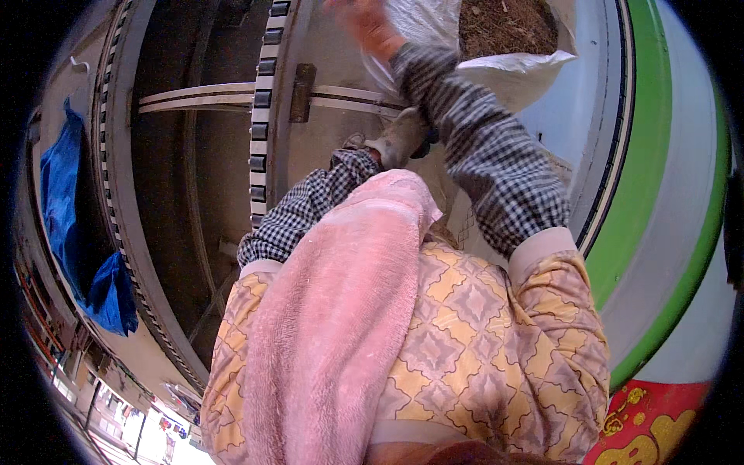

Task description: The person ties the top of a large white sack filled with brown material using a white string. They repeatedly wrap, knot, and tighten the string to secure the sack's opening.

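Observation:
My right forearm, in a black-and-white checked sleeve, reaches toward the top of the view. Its bare hand, my right hand [366, 29], is blurred and partly cut off by the upper edge, just left of an open white sack [511, 75]. Brown, dry, shredded-looking material [508, 29] fills the sack. Lower down, my left hand [399, 139] wears a dirty beige glove and lies beneath my right forearm. Its fingers are mostly hidden there, with a small dark-blue patch beside them. Whether either hand holds anything cannot be made out.
A pink towel [341, 310] hangs over my front. To the left run long rails with black-and-white segmented edges [263, 116] and a crossbar [198, 97]. Blue cloth [66, 201] hangs at the far left. A green-and-white curved panel [643, 155] bounds the right side.

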The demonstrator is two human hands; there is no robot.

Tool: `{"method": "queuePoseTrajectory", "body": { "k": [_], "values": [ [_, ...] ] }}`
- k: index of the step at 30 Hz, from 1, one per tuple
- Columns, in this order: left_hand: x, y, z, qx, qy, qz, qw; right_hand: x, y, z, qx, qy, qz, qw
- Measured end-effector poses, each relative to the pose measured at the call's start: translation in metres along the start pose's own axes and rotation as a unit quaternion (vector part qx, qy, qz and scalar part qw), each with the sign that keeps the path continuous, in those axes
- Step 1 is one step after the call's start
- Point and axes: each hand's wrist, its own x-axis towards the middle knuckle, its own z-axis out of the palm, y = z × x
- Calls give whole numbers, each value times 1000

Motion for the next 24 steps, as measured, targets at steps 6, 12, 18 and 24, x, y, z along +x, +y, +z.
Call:
{"method": "queuePoseTrajectory", "body": {
  "k": [6, 12, 18, 24],
  "values": [
    [-26, 19, 28, -124, 3, -43, 991, -75, -51, 96, -455, -433, 367, 686],
    [-34, 48, 67, -316, -61, -93, 942, -69, -160, 49, -473, -190, -16, 860],
    [-20, 52, 91, -456, -3, -132, 880, -182, -211, -56, -173, 455, 266, 832],
    [-16, 44, 89, -582, -142, -135, 789, -278, -153, -35, -76, 175, 447, 874]
  ]
}}
